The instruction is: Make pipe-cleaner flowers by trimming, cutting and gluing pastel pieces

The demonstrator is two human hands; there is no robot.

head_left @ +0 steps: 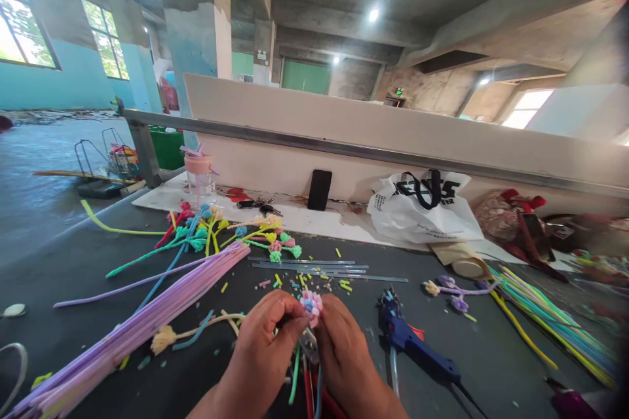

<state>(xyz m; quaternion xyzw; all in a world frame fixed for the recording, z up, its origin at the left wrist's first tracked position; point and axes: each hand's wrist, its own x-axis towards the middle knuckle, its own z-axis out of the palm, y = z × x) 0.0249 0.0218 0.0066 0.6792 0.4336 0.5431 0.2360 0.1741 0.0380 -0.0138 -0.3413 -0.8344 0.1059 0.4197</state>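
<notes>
Fuzzy flower (311, 304), pink-and-blue chenille rosette, sitting pinched between both hands just above dark matte worktop (73, 275). Left hand (263, 347) curling closed, fingertips gripping flower's left edge. Right hand (341, 347) closing on flower's right side, thumb pressing against it. Thin stems, green, red and blue, trailing down below flower between wrists. Blue plastic glue gun (407, 340) lying just right of flower. Long bundle of soft lilac pipe cleaners (147, 321) stretching diagonally left of flower. Clear glue sticks (314, 266) lying beyond flower. White crinkled bag (422, 209) resting farther behind flower.
</notes>
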